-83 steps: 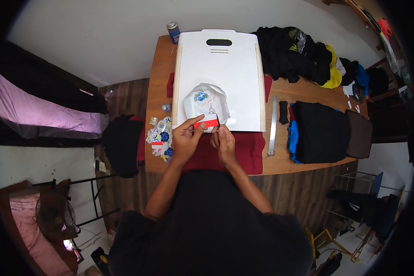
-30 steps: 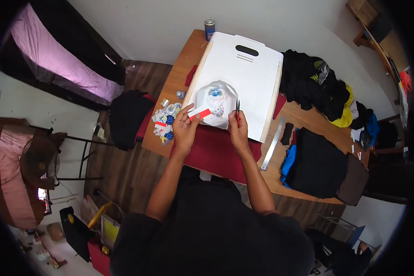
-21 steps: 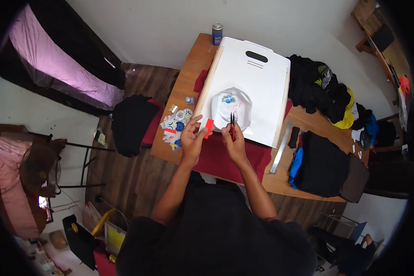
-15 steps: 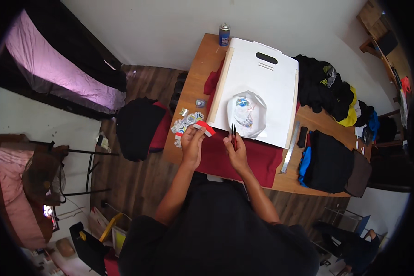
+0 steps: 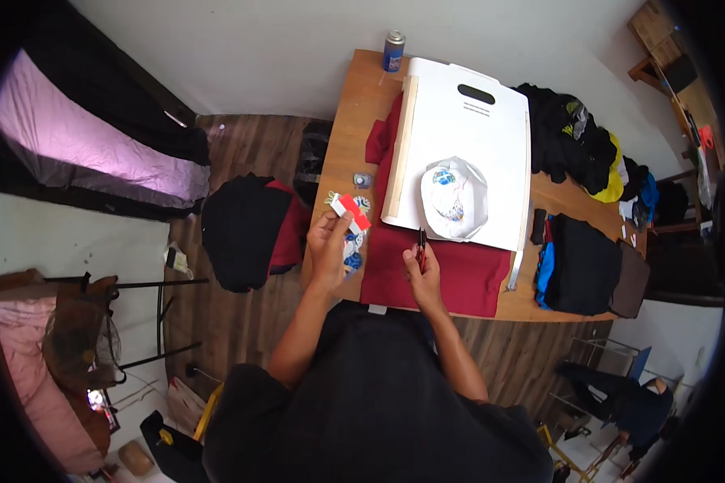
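My left hand (image 5: 325, 251) pinches a small red-and-white flat piece (image 5: 353, 211), possibly a sticker or patch, above the table's left side. Under and beside it lie several round patterned cut-outs (image 5: 353, 259), partly hidden by the hand. In my right hand (image 5: 427, 282) is a pair of small scissors (image 5: 422, 243) with dark tips and red on the handle, pointing away from me. A dark red cloth (image 5: 467, 278) spreads beneath that hand. Just beyond the scissors, a white paper-like bowl (image 5: 477, 197) holding printed scraps sits on a white board (image 5: 451, 121).
The wooden table (image 5: 348, 121) carries a blue spray can (image 5: 393, 51) at its far corner. A metal ruler (image 5: 515, 272), folded black clothes (image 5: 580, 266) and a dark clothing heap (image 5: 560, 133) lie to the right. Another person (image 5: 640, 410) is at lower right.
My left hand has tilted the red-and-white piece so more of its face shows. The scissors have drawn slightly back from the bowl. The whole view has shifted a little.
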Tool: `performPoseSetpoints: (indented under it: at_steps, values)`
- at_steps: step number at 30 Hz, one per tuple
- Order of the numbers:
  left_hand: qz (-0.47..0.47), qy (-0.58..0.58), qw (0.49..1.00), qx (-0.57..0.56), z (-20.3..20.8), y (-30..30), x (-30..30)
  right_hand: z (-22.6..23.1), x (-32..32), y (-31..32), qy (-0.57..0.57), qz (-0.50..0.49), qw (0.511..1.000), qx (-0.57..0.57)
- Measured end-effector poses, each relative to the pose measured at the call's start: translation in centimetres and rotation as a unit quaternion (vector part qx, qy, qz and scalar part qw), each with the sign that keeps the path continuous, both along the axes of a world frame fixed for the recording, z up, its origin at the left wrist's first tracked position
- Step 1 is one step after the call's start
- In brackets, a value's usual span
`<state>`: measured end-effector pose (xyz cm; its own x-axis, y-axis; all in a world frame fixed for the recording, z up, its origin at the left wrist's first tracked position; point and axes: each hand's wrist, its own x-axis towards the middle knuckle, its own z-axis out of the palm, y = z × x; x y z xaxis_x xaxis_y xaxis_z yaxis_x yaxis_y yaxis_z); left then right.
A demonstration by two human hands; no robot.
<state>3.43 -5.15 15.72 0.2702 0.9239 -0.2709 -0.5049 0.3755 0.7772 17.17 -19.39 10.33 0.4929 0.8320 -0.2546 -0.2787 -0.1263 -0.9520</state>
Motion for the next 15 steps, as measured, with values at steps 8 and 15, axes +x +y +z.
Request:
performPoseSetpoints:
  at_steps: [8, 15]
  values:
    - [-0.049, 0.256, 0.955, 0.143, -15.4, 2.5, -7.0, -0.9, -0.4, -2.9, -0.067, 0.076, 0.992, -0.074]
    - [-0.125, 0.318, 0.925, 0.165, -20.2, -0.5, -7.4, -1.7, -0.3, -4.4, -0.067, 0.079, 0.985, -0.141]
